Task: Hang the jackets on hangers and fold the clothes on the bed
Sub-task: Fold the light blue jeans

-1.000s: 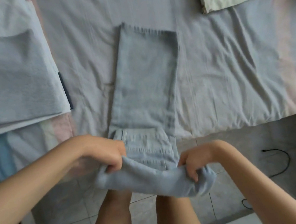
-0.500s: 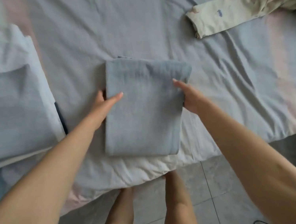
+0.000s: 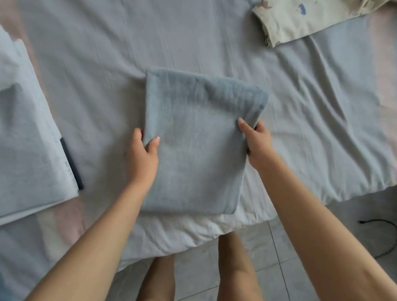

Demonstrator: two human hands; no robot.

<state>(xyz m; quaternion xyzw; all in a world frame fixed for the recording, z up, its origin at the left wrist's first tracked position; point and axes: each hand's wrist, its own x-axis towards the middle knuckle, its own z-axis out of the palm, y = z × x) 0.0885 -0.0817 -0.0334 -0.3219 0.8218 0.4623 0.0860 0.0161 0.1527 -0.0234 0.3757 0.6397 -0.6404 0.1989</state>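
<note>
A pair of light blue jeans [image 3: 199, 145], folded into a thick rectangle, lies on the bed [image 3: 198, 21] near its front edge. My left hand [image 3: 143, 158] grips the fold's left edge, thumb on top and fingers tucked under. My right hand [image 3: 256, 141] grips the right edge the same way. A cream garment [image 3: 320, 8] with a small blue print lies crumpled and unfolded at the back right of the bed.
A stack of folded pale clothes [image 3: 5, 143] sits on the bed at the left, with a dark edge showing beneath it. Below the bed's front edge is a tiled floor [image 3: 360, 242] with a black cable [image 3: 390, 232] at the right. My legs stand against the bed.
One second ago I held the jeans' waistband over the bed's edge. I folded it up onto the legs, and both hands now grip the sides of the folded bundle.
</note>
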